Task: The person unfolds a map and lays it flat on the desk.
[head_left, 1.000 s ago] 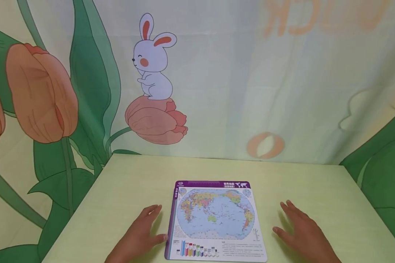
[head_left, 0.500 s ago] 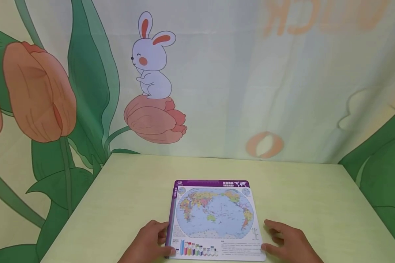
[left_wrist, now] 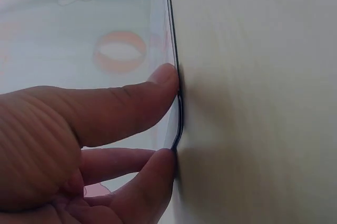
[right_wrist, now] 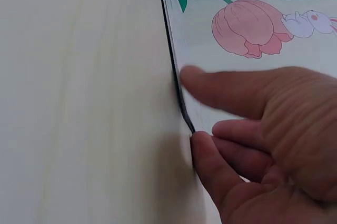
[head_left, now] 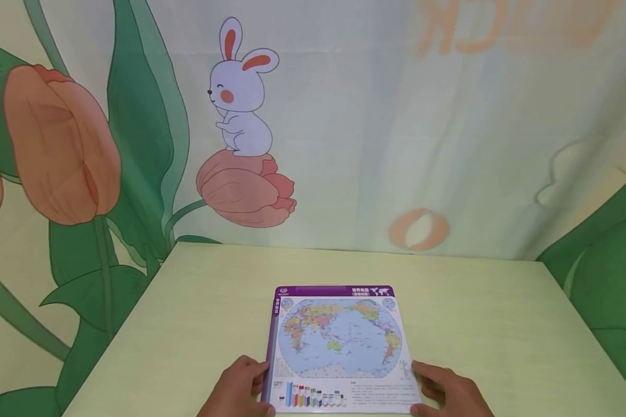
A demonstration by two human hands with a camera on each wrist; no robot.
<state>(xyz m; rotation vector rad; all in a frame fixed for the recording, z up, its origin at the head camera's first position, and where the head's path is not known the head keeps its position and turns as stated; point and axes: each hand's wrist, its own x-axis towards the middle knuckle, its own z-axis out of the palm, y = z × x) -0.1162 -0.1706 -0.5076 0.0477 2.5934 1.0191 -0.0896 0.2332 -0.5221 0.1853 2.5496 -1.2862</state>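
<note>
World map board (head_left: 339, 347) flat on worktop (head_left: 501, 324), near edge; left hand (head_left: 240, 391) and right hand (head_left: 448, 394) pinch its near corners. Rabbit curtain (head_left: 240, 92) far behind.

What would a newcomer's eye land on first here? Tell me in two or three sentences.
First comes the colourful world map board, lying flat near the front edge of the pale green table. The left hand and right hand touch its two near corners, fingertips against the edges. Behind the table hangs a backdrop with a white rabbit sitting on an orange tulip.
</note>
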